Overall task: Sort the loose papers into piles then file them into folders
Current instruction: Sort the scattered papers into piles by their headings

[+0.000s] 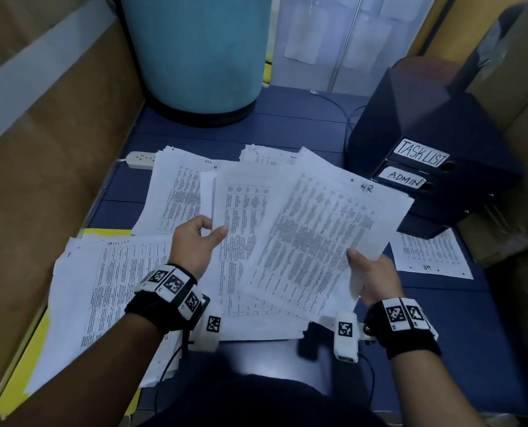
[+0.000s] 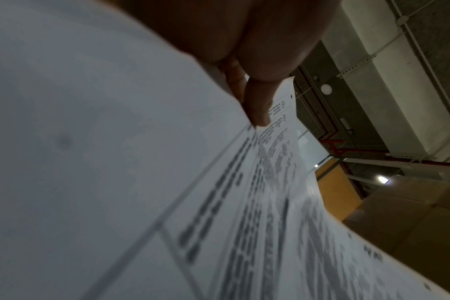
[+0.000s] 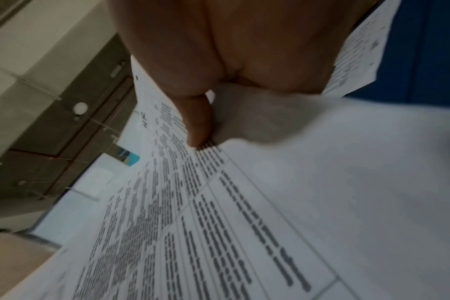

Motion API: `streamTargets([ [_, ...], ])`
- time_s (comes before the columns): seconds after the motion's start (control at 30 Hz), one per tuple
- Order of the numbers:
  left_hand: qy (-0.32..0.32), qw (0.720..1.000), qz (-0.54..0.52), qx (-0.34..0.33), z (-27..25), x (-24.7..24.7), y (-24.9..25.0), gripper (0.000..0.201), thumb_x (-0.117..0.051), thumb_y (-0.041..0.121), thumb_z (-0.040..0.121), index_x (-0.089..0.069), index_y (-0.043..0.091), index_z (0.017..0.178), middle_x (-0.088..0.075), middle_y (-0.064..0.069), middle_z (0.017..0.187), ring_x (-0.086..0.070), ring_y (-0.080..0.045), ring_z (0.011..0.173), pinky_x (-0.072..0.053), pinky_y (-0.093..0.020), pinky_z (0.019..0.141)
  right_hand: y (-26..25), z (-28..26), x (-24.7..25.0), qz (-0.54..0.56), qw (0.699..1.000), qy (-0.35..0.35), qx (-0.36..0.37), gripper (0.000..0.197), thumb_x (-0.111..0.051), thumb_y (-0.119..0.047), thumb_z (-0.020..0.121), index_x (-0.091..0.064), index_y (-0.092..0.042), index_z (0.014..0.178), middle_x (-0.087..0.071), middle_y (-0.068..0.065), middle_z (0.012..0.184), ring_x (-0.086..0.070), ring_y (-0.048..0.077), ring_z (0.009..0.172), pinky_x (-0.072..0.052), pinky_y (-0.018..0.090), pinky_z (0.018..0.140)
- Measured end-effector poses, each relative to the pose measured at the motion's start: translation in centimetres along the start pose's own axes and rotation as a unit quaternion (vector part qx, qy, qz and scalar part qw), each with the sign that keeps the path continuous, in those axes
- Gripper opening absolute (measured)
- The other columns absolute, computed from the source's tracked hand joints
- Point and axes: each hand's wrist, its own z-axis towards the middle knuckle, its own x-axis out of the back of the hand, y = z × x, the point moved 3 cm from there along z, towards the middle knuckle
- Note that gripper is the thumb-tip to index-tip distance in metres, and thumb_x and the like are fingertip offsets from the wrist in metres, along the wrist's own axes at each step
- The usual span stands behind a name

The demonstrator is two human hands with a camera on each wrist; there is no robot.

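Note:
Both hands hold printed sheets above a blue mat. My right hand (image 1: 368, 269) pinches the lower right edge of a tilted sheet marked HR (image 1: 324, 229); its thumb lies on the print (image 3: 200, 125). My left hand (image 1: 199, 238) grips the left edge of a stack of sheets (image 1: 241, 241) under it, thumb on top (image 2: 257, 105). A pile headed TASKLIST (image 1: 115, 291) lies at the lower left. More piles (image 1: 173, 192) lie behind the held sheets. Dark box folders labelled TASKLIST (image 1: 420, 153) and ADMIN (image 1: 403, 179) stand at the right.
A single sheet marked HR (image 1: 429, 254) lies on the mat in front of the folders. A yellow folder (image 1: 19, 380) shows under the left pile. A white power strip (image 1: 139, 160) and a blue drum (image 1: 195, 53) stand at the back. Cardboard boxes (image 1: 41, 167) flank both sides.

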Motion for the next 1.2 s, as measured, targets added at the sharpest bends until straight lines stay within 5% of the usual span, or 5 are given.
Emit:
streamTargets([
  [0.23, 0.052, 0.997, 0.061, 0.0, 1.3, 3.0, -0.7, 0.028, -0.066, 0.011, 0.087, -0.051, 0.026, 0.105, -0.056, -0.004, 0.121, -0.048, -0.019, 0.124, -0.039, -0.039, 0.104, 5.5, 1.7, 4.1, -0.196, 0.958, 0.132, -0.165, 0.035, -0.069, -0.023, 0.088, -0.063, 0.007, 0.106, -0.066, 0.019, 0.1, -0.065, 0.036, 0.091, -0.052, 0.04, 0.081],
  [0.53, -0.055, 0.991, 0.031, -0.121, -0.8, 2.0, 4.6, 0.086, -0.055, -0.006, 0.089, -0.028, 0.068, 0.123, -0.063, -0.007, 0.123, -0.061, -0.016, 0.113, -0.044, -0.04, 0.105, 4.0, 1.5, 2.6, -0.318, 0.924, 0.205, -0.061, 0.079, -0.075, -0.038, 0.082, -0.035, -0.011, 0.145, -0.035, 0.019, 0.15, -0.037, 0.04, 0.134, -0.037, 0.055, 0.103],
  [0.77, -0.158, 0.972, -0.019, -0.171, -1.6, -0.4, 8.1, 0.044, -0.055, -0.013, 0.087, -0.056, 0.024, 0.111, -0.072, 0.01, 0.1, -0.066, -0.01, 0.099, -0.053, -0.028, 0.086, -3.1, 0.7, -4.4, -0.051, 0.981, -0.159, 0.094, 0.071, -0.086, -0.055, 0.059, -0.065, -0.02, 0.118, -0.07, 0.003, 0.114, -0.066, 0.017, 0.106, -0.05, 0.039, 0.094],
  [0.87, -0.157, 0.97, -0.053, -0.179, -1.6, -0.6, 9.3, 0.041, -0.051, -0.015, 0.088, -0.055, 0.02, 0.108, -0.072, 0.017, 0.097, -0.066, -0.004, 0.096, -0.052, -0.019, 0.079, -5.7, 0.2, -5.2, 0.013, 0.976, -0.174, 0.13, 0.057, -0.089, -0.055, 0.049, -0.075, -0.018, 0.09, -0.075, 0.002, 0.088, -0.07, 0.019, 0.087, -0.052, 0.037, 0.081],
  [1.2, -0.075, 0.993, -0.013, -0.089, -0.5, -4.0, 1.9, 0.031, -0.048, -0.007, 0.093, -0.042, 0.003, 0.122, -0.056, 0.007, 0.097, -0.056, -0.002, 0.093, -0.05, -0.027, 0.09, -2.7, 0.8, -3.7, -0.032, 0.989, -0.088, 0.119, 0.029, -0.074, -0.005, 0.081, -0.063, -0.006, 0.108, -0.075, 0.002, 0.099, -0.071, 0.019, 0.094, -0.055, 0.042, 0.089],
])
